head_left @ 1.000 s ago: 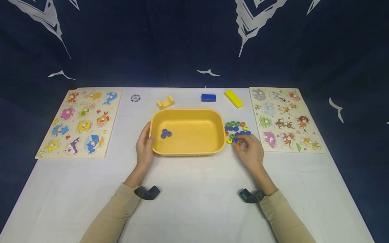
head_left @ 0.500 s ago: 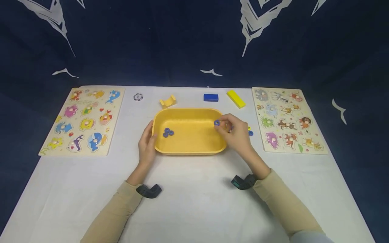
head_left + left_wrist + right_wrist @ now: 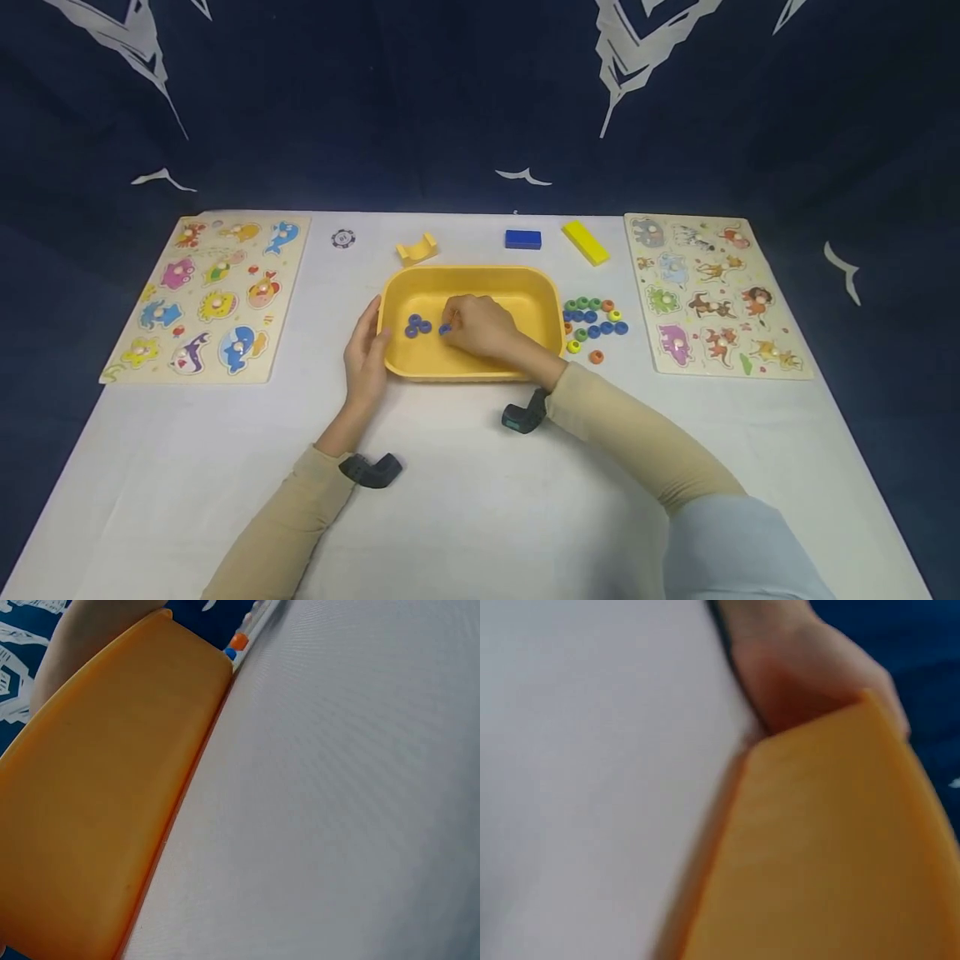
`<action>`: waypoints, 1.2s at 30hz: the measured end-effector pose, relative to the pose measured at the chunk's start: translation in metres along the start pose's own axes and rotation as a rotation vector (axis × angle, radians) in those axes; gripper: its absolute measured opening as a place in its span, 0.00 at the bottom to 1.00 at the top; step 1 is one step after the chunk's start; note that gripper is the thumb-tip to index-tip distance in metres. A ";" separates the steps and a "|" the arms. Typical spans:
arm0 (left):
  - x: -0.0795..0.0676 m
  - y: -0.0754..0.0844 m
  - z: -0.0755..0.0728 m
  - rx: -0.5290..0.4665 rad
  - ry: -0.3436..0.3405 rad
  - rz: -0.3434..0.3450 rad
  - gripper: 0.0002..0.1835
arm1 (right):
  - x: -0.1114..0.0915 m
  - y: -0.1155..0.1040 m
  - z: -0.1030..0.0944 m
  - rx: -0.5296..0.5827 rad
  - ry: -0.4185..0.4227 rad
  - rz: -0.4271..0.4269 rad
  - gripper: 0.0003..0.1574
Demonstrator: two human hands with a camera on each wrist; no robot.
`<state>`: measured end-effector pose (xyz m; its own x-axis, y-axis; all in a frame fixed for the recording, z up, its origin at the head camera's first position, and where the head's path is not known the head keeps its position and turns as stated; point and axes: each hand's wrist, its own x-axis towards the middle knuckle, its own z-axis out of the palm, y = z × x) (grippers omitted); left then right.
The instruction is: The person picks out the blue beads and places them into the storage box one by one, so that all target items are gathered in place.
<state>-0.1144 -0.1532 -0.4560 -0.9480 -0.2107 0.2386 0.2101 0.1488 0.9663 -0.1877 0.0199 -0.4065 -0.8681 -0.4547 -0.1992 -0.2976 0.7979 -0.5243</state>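
Note:
A shallow yellow tray (image 3: 480, 373) stands mid-table. My left hand (image 3: 364, 358) holds its left end, thumb at the rim and fingers along the outer wall; the right wrist view shows this hand (image 3: 817, 675) against the tray's end. Reaching into the tray, my right hand (image 3: 483, 327) pinches a blue bead (image 3: 445, 329) low over the floor, its fingertips partly hidden in the head view. Left of it, several blue beads (image 3: 420, 326) lie in a small cluster. To the right of the tray, several blue, green, orange and yellow beads (image 3: 593, 332) lie on the table.
Wooden animal puzzle boards lie at the left (image 3: 210, 300) and right (image 3: 712, 292). Behind the tray are a poker chip (image 3: 343, 239), a curved yellow block (image 3: 417, 250), a blue block (image 3: 522, 240) and a yellow block (image 3: 586, 242). A dark patterned cloth (image 3: 375, 108) hangs behind the table.
My right hand has picked a blue bead from the group at the right and carried it left over the rim into the tray. The left hand stays at the tray's left end.

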 end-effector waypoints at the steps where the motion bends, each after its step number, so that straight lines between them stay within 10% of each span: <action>1: 0.001 -0.004 0.000 -0.003 0.000 -0.001 0.25 | 0.002 -0.003 0.003 -0.026 -0.007 0.006 0.11; 17: 0.000 -0.003 0.001 0.010 0.001 -0.021 0.25 | 0.004 -0.005 0.011 0.120 0.056 -0.082 0.18; 29: -0.004 0.018 0.003 0.048 0.000 -0.036 0.26 | -0.076 0.044 -0.023 0.285 0.618 -0.287 0.19; 36: -0.004 0.018 0.002 0.037 -0.005 -0.028 0.25 | -0.108 0.109 -0.024 0.312 0.841 -0.065 0.20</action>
<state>-0.1070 -0.1475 -0.4397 -0.9547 -0.2101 0.2109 0.1745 0.1789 0.9683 -0.1356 0.1658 -0.4226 -0.8940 0.0427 0.4461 -0.3408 0.5816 -0.7387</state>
